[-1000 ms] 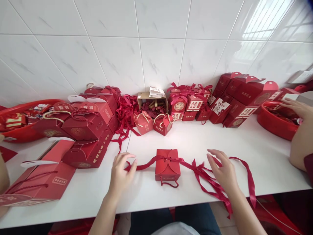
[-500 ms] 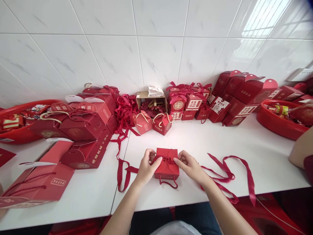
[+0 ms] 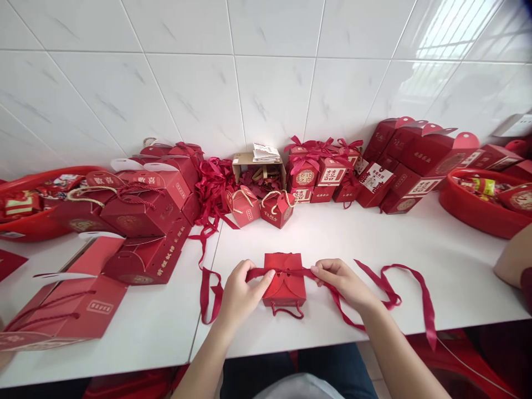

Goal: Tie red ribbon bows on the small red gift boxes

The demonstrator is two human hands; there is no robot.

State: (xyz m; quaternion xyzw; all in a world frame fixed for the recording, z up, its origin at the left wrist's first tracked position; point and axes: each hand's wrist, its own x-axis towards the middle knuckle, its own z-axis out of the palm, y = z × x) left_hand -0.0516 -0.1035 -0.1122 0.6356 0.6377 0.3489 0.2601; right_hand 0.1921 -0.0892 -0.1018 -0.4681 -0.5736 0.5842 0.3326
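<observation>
A small red gift box (image 3: 284, 288) with a cord handle sits on the white table in front of me. Dark red ribbon (image 3: 297, 272) runs across its top, crossed or knotted at the middle. My left hand (image 3: 245, 288) pinches the ribbon on the left, its thumb near the box's top. On the right, my right hand (image 3: 338, 280) is closed on the other side of the ribbon, a little apart from the box. From there the ribbon's tail hangs onto the table.
Loose ribbon (image 3: 415, 274) lies to the right, and a ribbon heap (image 3: 215, 183) at the back. Red boxes (image 3: 143, 213) are stacked at left, ribbon-tied boxes (image 3: 328, 169) along the wall. Red basins (image 3: 477, 208) of sweets stand at both sides. Another person's arm (image 3: 515, 255) shows at right.
My hands have moved apart, left and right, drawing the ribbon straight and taut across the box top. The loose loops over the box have tightened to the middle.
</observation>
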